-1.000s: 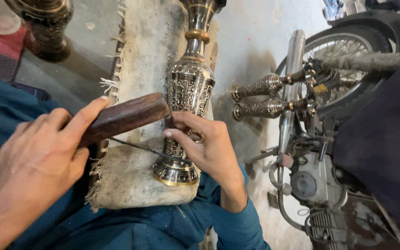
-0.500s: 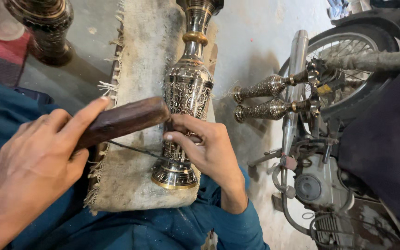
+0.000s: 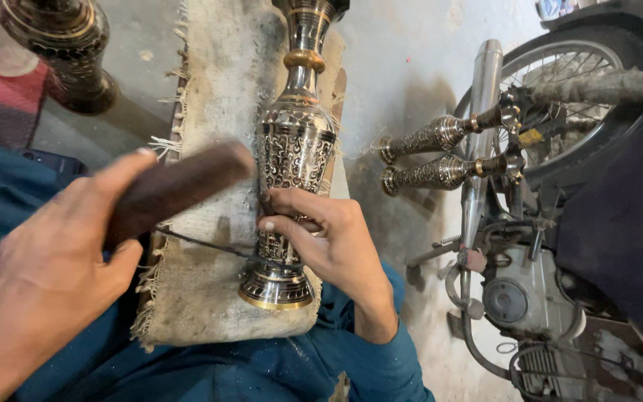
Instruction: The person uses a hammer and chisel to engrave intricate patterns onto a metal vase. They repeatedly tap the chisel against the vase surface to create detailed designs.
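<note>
An engraved silver and black metal vase (image 3: 297, 149) with gold bands lies on a frayed burlap pad (image 3: 217, 97) across my lap. My right hand (image 3: 329, 238) grips its lower body and pinches a thin metal chisel (image 3: 202, 242) whose tip rests against the vase near the base. In my left hand (image 3: 53, 275) is a dark wooden mallet (image 3: 176, 190), blurred with motion, its far end just above the chisel and close to the vase.
A dark round vase (image 3: 61, 45) stands on the floor at the upper left. Two slim engraved vases (image 3: 433, 138) (image 3: 433, 173) lean against a parked motorcycle (image 3: 530, 290) at the right, with its rear wheel (image 3: 582, 74) behind them.
The mallet in my left hand has lifted slightly and is now blurred. My right hand, the chisel and the vase have stayed in place.
</note>
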`<action>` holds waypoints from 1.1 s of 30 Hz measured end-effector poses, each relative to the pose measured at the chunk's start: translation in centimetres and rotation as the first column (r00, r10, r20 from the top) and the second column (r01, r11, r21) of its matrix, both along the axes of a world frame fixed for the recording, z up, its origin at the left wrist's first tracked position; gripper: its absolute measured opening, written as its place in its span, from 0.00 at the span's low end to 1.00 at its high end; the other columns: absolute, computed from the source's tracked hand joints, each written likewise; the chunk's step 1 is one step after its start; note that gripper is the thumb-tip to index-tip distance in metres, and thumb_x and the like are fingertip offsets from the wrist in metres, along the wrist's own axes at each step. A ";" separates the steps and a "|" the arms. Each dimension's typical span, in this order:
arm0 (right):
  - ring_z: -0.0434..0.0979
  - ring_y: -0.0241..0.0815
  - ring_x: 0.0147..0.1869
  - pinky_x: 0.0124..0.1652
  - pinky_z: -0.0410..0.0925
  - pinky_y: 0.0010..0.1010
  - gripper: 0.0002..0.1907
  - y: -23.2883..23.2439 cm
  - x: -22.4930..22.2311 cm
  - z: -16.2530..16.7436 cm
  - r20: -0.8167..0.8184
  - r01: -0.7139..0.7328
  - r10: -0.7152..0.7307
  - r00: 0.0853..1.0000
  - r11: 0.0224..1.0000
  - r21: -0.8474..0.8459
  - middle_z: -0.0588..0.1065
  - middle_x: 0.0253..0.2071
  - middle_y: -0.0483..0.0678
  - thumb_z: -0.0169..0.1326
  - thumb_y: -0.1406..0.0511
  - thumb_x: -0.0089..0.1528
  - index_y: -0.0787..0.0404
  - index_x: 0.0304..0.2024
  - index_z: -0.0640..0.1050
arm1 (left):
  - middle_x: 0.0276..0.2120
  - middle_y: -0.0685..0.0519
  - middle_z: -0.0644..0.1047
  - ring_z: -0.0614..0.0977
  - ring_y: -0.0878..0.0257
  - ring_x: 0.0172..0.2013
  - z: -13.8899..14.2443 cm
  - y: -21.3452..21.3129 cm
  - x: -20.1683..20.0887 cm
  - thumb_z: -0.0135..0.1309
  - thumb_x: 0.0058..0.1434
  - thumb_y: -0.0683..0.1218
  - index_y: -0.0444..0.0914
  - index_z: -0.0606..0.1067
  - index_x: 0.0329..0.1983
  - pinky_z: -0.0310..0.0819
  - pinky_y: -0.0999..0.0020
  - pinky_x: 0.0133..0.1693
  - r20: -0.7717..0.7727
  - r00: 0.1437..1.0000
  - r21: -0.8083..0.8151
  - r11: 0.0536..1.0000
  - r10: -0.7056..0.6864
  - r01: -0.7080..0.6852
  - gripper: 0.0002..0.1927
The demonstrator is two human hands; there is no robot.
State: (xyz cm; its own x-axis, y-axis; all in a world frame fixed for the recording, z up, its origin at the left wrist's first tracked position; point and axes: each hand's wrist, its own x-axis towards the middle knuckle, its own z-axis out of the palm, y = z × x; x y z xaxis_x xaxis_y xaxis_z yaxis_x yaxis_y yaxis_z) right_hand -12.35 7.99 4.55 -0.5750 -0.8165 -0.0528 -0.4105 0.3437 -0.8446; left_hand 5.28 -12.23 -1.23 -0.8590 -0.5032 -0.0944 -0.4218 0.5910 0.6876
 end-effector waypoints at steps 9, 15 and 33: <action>0.83 0.33 0.42 0.43 0.77 0.23 0.14 0.6 -0.3 0.0 -0.062 -0.024 0.024 0.998 1.000 -0.002 0.83 0.39 0.49 0.65 0.73 0.60 0.69 0.49 0.81 | 0.40 0.49 0.75 0.81 0.50 0.45 -0.1 0.2 0.0 0.61 0.50 0.43 0.52 0.64 0.76 0.75 0.54 0.51 -0.002 0.996 -0.220 0.971 -0.093 0.090 0.46; 0.86 0.35 0.48 0.48 0.77 0.24 0.12 0.9 -0.5 -0.3 0.042 -0.035 0.038 0.998 0.998 -0.056 0.82 0.42 0.50 0.59 0.75 0.65 0.71 0.52 0.78 | 0.41 0.47 0.76 0.80 0.45 0.43 0.2 0.3 0.0 0.61 0.47 0.43 0.47 0.65 0.71 0.74 0.52 0.45 -0.159 0.979 -0.241 0.966 -0.131 0.091 0.44; 0.83 0.31 0.43 0.44 0.77 0.23 0.13 1.7 -1.1 -0.7 0.030 -0.023 0.025 0.999 0.998 -0.056 0.83 0.39 0.48 0.63 0.74 0.62 0.69 0.50 0.80 | 0.42 0.48 0.76 0.81 0.48 0.43 1.2 0.9 -0.4 0.61 0.51 0.42 0.48 0.63 0.73 0.75 0.53 0.45 -0.086 0.995 -0.064 0.997 0.042 -0.047 0.43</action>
State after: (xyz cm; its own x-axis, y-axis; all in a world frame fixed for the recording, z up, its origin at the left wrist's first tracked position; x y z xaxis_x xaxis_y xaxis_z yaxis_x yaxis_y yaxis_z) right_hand -13.43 9.66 3.90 -0.5541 -0.8321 -0.0243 -0.3917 0.2864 -0.8744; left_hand 4.86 -11.33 -0.06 -0.8391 -0.5439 0.0125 -0.3904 0.6180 0.6824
